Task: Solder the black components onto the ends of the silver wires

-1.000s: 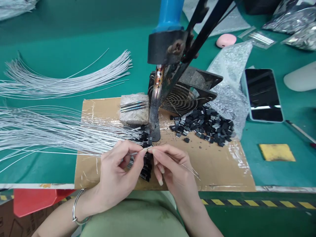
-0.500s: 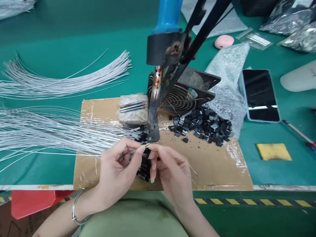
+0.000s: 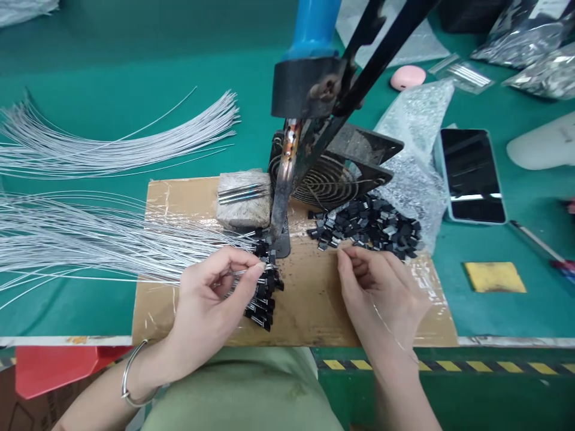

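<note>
The person's left hand (image 3: 215, 314) is pinching a thin silvery-white wire (image 3: 238, 273) between thumb and first finger, beside the small black blocks (image 3: 260, 312) which are ending a long bundle of silvery-white wires (image 3: 99, 245). The right hand (image 3: 386, 293) is holding its thumb and fingertips together at the near edge of a pile of small black rectangular pieces (image 3: 372, 224); whether they are gripping one, I cannot tell. This pile is lying toward the right rear corner of a flat brown cardboard sheet (image 3: 309, 314), which is covering the front edge of the green worktop (image 3: 489, 317).
</note>
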Demonstrator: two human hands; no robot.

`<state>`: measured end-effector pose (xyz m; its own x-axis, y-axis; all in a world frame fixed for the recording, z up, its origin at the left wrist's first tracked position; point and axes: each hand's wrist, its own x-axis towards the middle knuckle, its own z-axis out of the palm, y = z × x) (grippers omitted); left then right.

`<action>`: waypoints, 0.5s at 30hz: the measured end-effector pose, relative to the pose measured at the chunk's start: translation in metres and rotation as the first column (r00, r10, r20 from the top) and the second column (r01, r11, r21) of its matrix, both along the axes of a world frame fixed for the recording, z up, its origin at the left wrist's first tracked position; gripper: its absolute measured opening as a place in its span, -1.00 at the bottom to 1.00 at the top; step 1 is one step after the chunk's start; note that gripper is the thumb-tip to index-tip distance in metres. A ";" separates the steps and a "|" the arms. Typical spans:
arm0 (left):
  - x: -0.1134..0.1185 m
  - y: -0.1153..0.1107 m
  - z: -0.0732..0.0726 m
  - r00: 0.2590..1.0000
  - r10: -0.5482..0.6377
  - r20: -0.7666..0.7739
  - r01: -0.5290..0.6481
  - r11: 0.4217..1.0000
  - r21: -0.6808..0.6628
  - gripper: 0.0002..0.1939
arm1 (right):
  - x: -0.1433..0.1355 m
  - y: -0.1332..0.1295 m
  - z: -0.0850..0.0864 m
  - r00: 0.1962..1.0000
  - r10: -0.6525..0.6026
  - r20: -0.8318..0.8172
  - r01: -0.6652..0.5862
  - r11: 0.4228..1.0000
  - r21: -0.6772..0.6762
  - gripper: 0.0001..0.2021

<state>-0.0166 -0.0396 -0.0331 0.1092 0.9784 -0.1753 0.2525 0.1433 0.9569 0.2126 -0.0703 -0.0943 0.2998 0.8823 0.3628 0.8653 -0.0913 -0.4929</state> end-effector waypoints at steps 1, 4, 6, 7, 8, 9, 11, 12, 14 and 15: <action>0.000 0.000 0.000 1.000 -0.005 -0.003 0.005 1.000 -0.001 -0.91 | 0.000 0.000 0.001 1.000 -0.006 0.012 0.006 1.000 -0.001 -0.80; -0.002 0.000 -0.001 1.000 -0.016 -0.013 0.016 1.000 -0.004 -0.92 | 0.002 -0.001 0.001 0.998 -0.027 0.054 0.028 0.999 -0.028 -0.76; -0.002 0.000 -0.001 1.000 -0.020 -0.010 0.019 1.000 -0.005 -0.92 | 0.004 -0.002 0.000 0.998 -0.057 0.033 0.059 0.997 -0.055 -0.73; -0.002 0.000 -0.001 1.000 -0.020 -0.007 0.020 1.000 -0.005 -0.91 | 0.004 -0.003 0.000 0.996 -0.086 -0.015 0.084 0.994 -0.073 -0.72; -0.002 0.000 -0.001 1.000 -0.021 -0.005 0.021 1.000 -0.006 -0.91 | 0.004 -0.004 0.000 0.989 -0.119 -0.089 0.111 0.989 -0.094 -0.71; -0.002 0.000 0.000 1.000 -0.021 -0.004 0.021 1.000 -0.006 -0.90 | 0.003 -0.004 0.000 0.970 -0.153 -0.187 0.133 0.984 -0.118 -0.70; -0.001 0.000 0.001 1.000 -0.016 -0.017 0.016 1.000 -0.013 -0.89 | -0.002 -0.005 0.002 0.888 -0.202 -0.413 0.150 0.976 -0.155 -0.68; 0.000 0.000 0.002 1.000 -0.013 -0.027 0.012 1.000 -0.018 -0.89 | -0.006 -0.005 0.004 0.830 -0.211 -0.517 0.148 0.976 -0.160 -0.68; 0.001 0.001 0.005 0.999 -0.011 -0.049 0.009 0.999 -0.033 -0.88 | -0.016 -0.003 0.009 0.711 -0.203 -0.673 0.139 0.979 -0.149 -0.67; 0.002 0.002 0.005 0.998 -0.012 -0.058 0.010 0.999 -0.038 -0.88 | -0.021 -0.002 0.012 0.662 -0.194 -0.724 0.137 0.981 -0.138 -0.67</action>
